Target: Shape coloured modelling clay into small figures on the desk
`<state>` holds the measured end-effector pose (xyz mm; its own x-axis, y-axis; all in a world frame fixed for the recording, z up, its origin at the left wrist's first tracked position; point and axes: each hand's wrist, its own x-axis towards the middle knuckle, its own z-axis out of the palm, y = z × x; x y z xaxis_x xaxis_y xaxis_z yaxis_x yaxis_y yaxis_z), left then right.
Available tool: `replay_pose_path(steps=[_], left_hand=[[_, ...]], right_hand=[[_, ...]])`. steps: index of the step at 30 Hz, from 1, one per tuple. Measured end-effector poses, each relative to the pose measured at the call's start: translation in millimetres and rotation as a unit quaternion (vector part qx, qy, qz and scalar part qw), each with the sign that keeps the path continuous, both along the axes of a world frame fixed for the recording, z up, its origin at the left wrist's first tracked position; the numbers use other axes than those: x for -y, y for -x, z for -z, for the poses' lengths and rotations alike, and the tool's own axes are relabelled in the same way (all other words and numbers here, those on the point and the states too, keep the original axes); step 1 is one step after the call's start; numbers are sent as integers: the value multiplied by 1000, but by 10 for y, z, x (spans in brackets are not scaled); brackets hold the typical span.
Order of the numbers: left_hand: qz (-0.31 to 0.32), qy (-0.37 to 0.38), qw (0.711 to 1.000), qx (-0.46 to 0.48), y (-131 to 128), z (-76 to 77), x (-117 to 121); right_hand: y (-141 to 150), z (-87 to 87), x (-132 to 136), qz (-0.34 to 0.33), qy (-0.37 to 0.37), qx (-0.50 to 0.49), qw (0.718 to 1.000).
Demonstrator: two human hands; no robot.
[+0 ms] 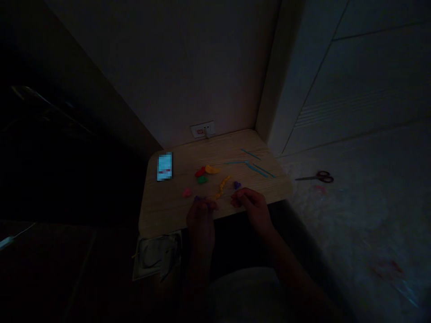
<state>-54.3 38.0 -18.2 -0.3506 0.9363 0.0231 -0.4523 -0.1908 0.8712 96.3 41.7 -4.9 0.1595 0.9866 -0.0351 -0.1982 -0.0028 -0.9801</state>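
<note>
In dim light, my left hand (pixel 202 217) is closed at the front edge of the small wooden table (pixel 161 211), with a lump of purple modelling clay (pixel 198 198) showing at its fingers. My right hand (pixel 253 206) is closed in a pinch a little to the right; whatever its fingertips hold is too dark to make out. Between and beyond the hands lies a bumpy strip of yellow clay (pixel 222 187). A small purple piece (pixel 237 185) rests just past my right fingers. Farther back sit red clay (pixel 200 172), orange-yellow clay (pixel 212 169) and green clay (pixel 202 180). Pink clay (pixel 187 193) lies left.
A lit phone (pixel 164 167) lies at the table's left. Several blue modelling tools (pixel 257 169) lie at the right rear. A wall socket (pixel 202 130) with a plug is behind the table. Scissors (pixel 316 178) lie on the pale surface to the right.
</note>
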Motion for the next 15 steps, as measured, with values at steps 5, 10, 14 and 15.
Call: replay_pose_path(steps=[5,10,14,15], left_hand=[[5,7,1000,9,2,-10,-7],[5,19,1000,-20,-1,4,-6],[11,2,998,-59,-11,5,-5],[14,-2,998,-61,-13,4,-2]], right_hand=[[-4,-17,5,-4,-4,9,1000],[3,-8,6,0,-11,6,1000],[7,1,5,-1,-7,4,1000],[6,3,4,-2,-9,2,1000]])
